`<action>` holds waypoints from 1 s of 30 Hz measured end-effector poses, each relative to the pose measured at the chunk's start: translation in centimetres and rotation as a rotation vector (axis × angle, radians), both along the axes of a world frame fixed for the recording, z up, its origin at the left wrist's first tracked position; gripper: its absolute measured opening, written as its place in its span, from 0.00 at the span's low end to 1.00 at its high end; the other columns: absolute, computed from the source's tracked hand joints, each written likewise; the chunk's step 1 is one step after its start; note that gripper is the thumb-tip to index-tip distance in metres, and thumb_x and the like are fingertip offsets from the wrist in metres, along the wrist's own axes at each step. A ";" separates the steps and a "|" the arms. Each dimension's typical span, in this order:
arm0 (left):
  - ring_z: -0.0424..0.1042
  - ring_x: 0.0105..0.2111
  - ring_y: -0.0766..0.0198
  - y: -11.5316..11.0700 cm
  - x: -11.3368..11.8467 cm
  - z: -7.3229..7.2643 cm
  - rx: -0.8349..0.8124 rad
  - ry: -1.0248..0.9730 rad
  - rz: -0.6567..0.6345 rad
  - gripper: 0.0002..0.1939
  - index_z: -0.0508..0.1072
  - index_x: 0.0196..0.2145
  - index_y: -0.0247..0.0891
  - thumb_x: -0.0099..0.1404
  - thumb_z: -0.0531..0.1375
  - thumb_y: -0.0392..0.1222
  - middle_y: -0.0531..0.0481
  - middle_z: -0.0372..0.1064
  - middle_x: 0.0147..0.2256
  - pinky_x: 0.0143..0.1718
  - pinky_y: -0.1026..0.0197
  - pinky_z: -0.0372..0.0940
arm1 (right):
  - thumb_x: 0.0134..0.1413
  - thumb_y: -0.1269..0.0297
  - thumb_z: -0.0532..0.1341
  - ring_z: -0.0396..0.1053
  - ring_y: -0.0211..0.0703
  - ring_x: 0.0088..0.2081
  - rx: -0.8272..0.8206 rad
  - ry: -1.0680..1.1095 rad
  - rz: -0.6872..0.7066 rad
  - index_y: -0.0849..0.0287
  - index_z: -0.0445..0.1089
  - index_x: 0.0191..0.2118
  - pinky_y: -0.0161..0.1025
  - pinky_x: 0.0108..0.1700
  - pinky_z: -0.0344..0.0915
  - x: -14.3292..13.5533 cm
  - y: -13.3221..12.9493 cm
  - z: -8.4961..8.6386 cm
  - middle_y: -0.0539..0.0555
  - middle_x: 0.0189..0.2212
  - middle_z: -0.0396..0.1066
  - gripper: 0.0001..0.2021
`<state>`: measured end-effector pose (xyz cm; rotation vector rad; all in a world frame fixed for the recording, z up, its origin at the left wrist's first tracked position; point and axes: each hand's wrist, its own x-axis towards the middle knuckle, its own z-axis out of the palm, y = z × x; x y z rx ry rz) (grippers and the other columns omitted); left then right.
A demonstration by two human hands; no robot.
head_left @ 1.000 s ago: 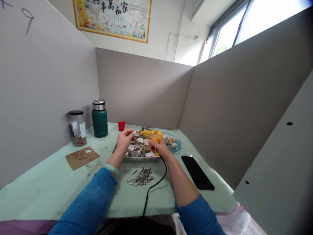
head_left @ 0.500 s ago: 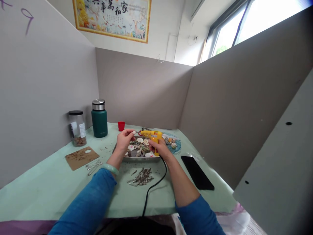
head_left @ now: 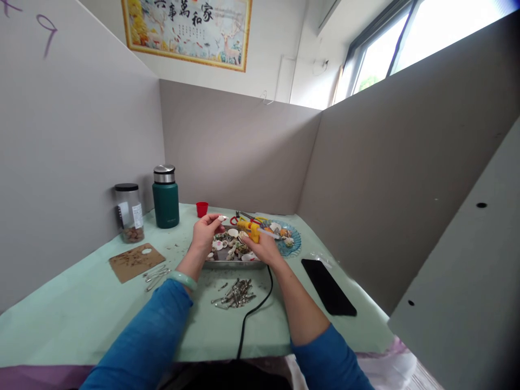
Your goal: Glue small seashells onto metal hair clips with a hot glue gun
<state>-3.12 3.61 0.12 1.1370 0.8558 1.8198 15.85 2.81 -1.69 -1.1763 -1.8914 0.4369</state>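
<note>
Between the thumb and fingers of my left hand [head_left: 206,230] is a small white shell [head_left: 222,218], held above the left part of a metal tray [head_left: 233,265]. My right hand [head_left: 264,248] is wrapped round a yellow hot glue gun [head_left: 248,229], its nozzle pointing up and left, apart from the shell. A pale glue stick [head_left: 268,233] sticks out of the gun's back. Many mixed shells [head_left: 232,244] lie in the tray beneath both hands. A pile of metal hair clips [head_left: 236,294] rests on the table in front of the tray.
A black cord [head_left: 255,310] runs from the gun to the table's front edge. At right are a blue plate [head_left: 296,238] with shells and a black phone [head_left: 328,287]. Pliers [head_left: 255,218] and a red cup [head_left: 202,209] stand behind; a green bottle [head_left: 166,203], jar [head_left: 130,216] and cardboard [head_left: 136,262] are left.
The glue gun has moved away from the shell and turned, its nozzle tilting upward and its back end swinging down and right. My left hand has stayed almost in place with the shell.
</note>
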 end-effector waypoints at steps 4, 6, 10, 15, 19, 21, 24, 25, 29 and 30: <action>0.64 0.20 0.71 -0.2 0.0 0.1 -0.002 -0.053 -0.049 0.19 0.72 0.30 0.32 0.42 0.69 0.46 0.54 0.68 0.22 0.26 0.64 0.64 | 0.48 0.45 0.60 0.68 0.51 0.38 0.045 -0.247 -0.217 0.54 0.72 0.38 0.40 0.37 0.57 0.1 0.4 -0.8 0.57 0.32 0.73 0.19; 0.64 0.20 0.71 -0.3 0.1 0.1 0.008 -0.068 -0.069 0.19 0.72 0.31 0.33 0.43 0.69 0.45 0.53 0.69 0.23 0.26 0.64 0.65 | 0.45 0.45 0.62 0.67 0.52 0.40 0.054 -0.287 -0.223 0.55 0.71 0.40 0.41 0.39 0.57 0.2 0.4 -0.9 0.59 0.37 0.72 0.21; 0.64 0.20 0.71 -0.5 0.2 0.3 0.006 -0.069 -0.099 0.18 0.72 0.31 0.33 0.43 0.69 0.46 0.53 0.69 0.24 0.26 0.65 0.64 | 0.34 0.49 0.69 0.64 0.50 0.44 0.033 -0.186 -0.124 0.56 0.70 0.40 0.41 0.42 0.58 0.5 0.6 -0.6 0.57 0.41 0.69 0.25; 0.64 0.20 0.72 -0.5 0.2 0.5 0.006 -0.059 -0.099 0.18 0.72 0.30 0.33 0.43 0.69 0.46 0.52 0.70 0.24 0.26 0.65 0.64 | 0.38 0.66 0.63 0.65 0.40 0.33 -0.259 0.560 0.105 0.58 0.68 0.38 0.35 0.31 0.60 1.6 1.7 0.2 0.52 0.36 0.69 0.16; 0.64 0.20 0.72 -0.5 0.3 0.4 -0.002 -0.058 -0.108 0.18 0.72 0.30 0.33 0.43 0.69 0.46 0.52 0.70 0.24 0.25 0.65 0.64 | 0.34 0.80 0.53 0.65 0.35 0.27 -0.532 1.338 0.133 0.58 0.63 0.31 0.31 0.23 0.59 3.3 2.9 0.3 0.49 0.30 0.67 0.15; 0.64 0.20 0.72 -0.5 0.3 0.4 0.000 -0.058 -0.113 0.18 0.72 0.30 0.33 0.43 0.69 0.45 0.52 0.70 0.24 0.25 0.65 0.64 | 0.32 0.83 0.51 0.65 0.34 0.25 -0.614 1.529 0.076 0.57 0.60 0.29 0.31 0.23 0.62 3.9 3.5 0.1 0.49 0.27 0.65 0.15; 0.65 0.19 0.72 -0.5 0.3 0.4 0.001 -0.064 -0.111 0.17 0.72 0.31 0.33 0.44 0.69 0.45 0.52 0.70 0.23 0.25 0.66 0.64 | 0.37 0.84 0.50 0.65 0.34 0.24 -0.621 1.581 0.036 0.56 0.57 0.28 0.34 0.24 0.68 4.4 4.2 -0.3 0.48 0.25 0.63 0.14; 0.65 0.19 0.72 -0.5 0.3 0.4 0.000 -0.065 -0.113 0.17 0.72 0.31 0.33 0.44 0.69 0.44 0.52 0.70 0.23 0.25 0.66 0.63 | 0.39 0.84 0.50 0.66 0.35 0.24 -0.618 1.576 0.038 0.56 0.57 0.28 0.35 0.25 0.70 4.5 4.3 -0.4 0.49 0.25 0.62 0.14; 0.65 0.19 0.71 -0.5 0.3 0.4 -0.006 -0.062 -0.119 0.17 0.72 0.31 0.33 0.44 0.69 0.44 0.52 0.70 0.24 0.25 0.66 0.63 | 0.44 0.83 0.51 0.70 0.38 0.32 -0.567 1.531 0.118 0.57 0.59 0.30 0.40 0.34 0.74 4.2 4.4 -0.5 0.51 0.29 0.65 0.12; 0.65 0.20 0.71 -0.5 0.3 0.4 -0.006 -0.063 -0.118 0.17 0.72 0.31 0.33 0.44 0.69 0.44 0.51 0.70 0.24 0.25 0.66 0.63 | 0.44 0.83 0.52 0.71 0.39 0.34 -0.523 1.509 0.164 0.57 0.60 0.30 0.41 0.36 0.74 4.0 4.3 -0.4 0.52 0.30 0.67 0.12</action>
